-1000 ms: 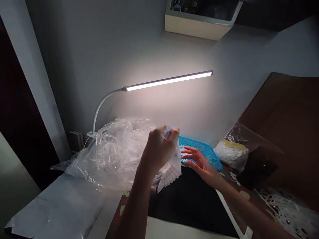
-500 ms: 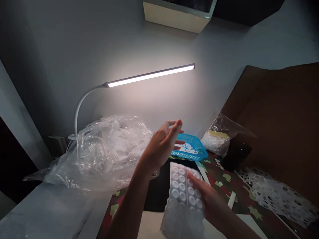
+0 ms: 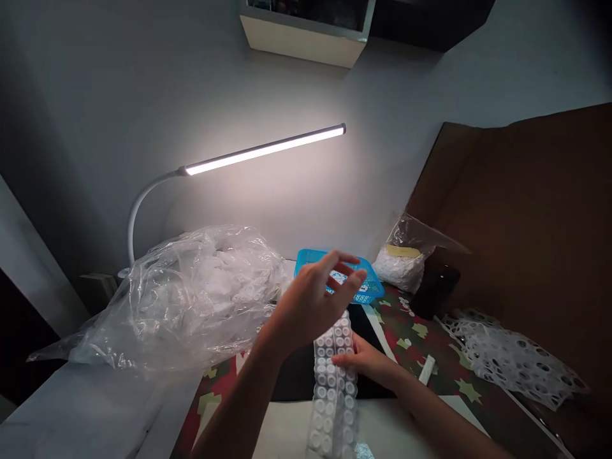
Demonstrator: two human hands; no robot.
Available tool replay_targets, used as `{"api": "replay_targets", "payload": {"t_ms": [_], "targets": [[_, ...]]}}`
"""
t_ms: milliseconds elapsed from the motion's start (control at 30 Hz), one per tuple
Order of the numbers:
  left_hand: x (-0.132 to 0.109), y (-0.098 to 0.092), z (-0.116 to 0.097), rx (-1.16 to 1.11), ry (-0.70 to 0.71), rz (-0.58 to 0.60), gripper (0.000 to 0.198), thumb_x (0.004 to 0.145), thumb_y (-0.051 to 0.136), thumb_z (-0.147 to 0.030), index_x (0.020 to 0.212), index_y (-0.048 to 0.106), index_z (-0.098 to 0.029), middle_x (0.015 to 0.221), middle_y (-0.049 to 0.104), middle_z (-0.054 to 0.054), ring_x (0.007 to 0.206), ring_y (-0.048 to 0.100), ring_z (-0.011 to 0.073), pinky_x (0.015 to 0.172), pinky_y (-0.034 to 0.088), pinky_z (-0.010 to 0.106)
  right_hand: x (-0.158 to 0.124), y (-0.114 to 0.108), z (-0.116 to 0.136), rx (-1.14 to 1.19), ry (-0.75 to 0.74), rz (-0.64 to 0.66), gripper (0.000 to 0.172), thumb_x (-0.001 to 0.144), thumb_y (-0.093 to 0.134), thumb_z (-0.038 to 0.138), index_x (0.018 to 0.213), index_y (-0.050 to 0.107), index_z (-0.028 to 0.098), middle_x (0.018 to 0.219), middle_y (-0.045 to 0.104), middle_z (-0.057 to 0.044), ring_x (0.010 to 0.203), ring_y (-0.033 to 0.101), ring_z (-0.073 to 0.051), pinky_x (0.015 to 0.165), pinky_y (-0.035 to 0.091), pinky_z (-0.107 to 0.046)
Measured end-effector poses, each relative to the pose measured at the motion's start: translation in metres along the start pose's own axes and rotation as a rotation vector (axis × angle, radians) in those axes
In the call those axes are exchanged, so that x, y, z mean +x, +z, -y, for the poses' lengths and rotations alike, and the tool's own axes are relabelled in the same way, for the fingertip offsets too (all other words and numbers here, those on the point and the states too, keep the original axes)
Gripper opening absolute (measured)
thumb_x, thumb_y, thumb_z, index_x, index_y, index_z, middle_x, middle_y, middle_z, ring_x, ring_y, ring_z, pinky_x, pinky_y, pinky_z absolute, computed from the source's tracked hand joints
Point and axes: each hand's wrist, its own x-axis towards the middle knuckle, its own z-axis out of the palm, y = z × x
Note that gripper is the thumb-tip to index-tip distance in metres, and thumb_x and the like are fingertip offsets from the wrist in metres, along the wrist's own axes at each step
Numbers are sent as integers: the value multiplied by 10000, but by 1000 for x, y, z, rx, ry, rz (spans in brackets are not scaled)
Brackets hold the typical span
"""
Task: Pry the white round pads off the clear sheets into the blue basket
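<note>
From the head view, the left hand [image 3: 308, 306] is raised, its fingers [image 3: 347, 257] spread apart, hiding part of a blue plastic basket [image 3: 306, 258]. The right hand [image 3: 366, 360] lies on a strip of white dimpled pads [image 3: 332, 398]; any grip is hidden, and the frame cuts off the strip's lower end.

Your left hand [image 3: 318, 303] raised and open, fingers spread, in front of a blue plastic basket [image 3: 310, 256]; your right hand [image 3: 363, 360] flat, fingertips touching a strip of white bumper dots [image 3: 333, 398] hanging toward you. Clear plastic bag [image 3: 191, 299] of white offcuts just left of your hands
</note>
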Motion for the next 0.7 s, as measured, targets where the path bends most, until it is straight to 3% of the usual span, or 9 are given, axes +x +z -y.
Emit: {"api": "replay_targets", "payload": {"t_ms": [67,167,267,333,367,433,467,567,700], "targets": [[0,6,13,154,-6,92,241,882,447,-358,1036,577,-226,965,663,26,700,624,131,650,493,283,4,-1,8,38,-6,-66,618,666,768,315,1223,521,208,1061,680,-54,953,647,-218,849,495,-353],[-14,7,29,345,-73,119,245,868,453,-359,954,612,-194,867,674,48,722,615,175,681,486,333,-9,0,30,136,13,-204,580,774,666,385,1300,465,246,1075,682,-50,933,657,-202,780,521,-315],[-44,14,36,261,-171,180,282,870,442,-390,1021,608,-219,979,664,64,900,611,209,810,491,363,-44,9,59,232,-66,-240,604,838,573,445,1386,346,328,1228,614,-38,1045,622,-232,804,530,-358],[-66,33,40,144,-191,169,424,849,485,-382,1250,488,-246,1266,548,85,1165,504,237,997,402,405,-71,20,74,241,-138,-282,598,864,503,492,1408,277,386,1310,554,-9,1108,590,-252,822,535,-400],[-76,47,41,94,-190,175,617,803,552,-368,1372,350,-241,1417,396,99,1297,371,264,1081,305,435,-83,26,78,237,-187,-310,580,876,467,503,1409,259,410,1331,534,10,1146,566,-253,842,532,-413],[-89,79,44,-40,-190,211,941,689,667,-347,1456,136,-230,1525,159,93,1393,145,314,1135,162,489,-103,38,81,186,-315,-346,541,902,366,533,1415,217,441,1361,496,43,1226,497,-257,902,510,-455],[-93,96,45,-135,-217,232,1010,664,691,-350,1462,80,-249,1532,131,78,1398,118,320,1136,156,494,-110,44,80,174,-337,-356,531,902,342,548,1410,224,452,1363,487,64,1267,451,-251,950,484,-457],[-99,137,42,-279,-291,227,1049,657,705,-384,1457,30,-307,1496,264,65,1367,232,329,1093,288,480,-120,58,75,-15,-438,-444,504,887,392,538,1376,348,423,1344,498,73,1366,278,-233,1092,352,-437],[-107,160,39,-381,-443,137,1065,717,647,-389,1435,-135,-296,1509,229,59,1371,241,273,1098,310,394,-111,64,79,-291,-459,-423,403,884,384,570,1260,490,471,1259,570,102,1383,239,-217,1120,284,-460]]}}
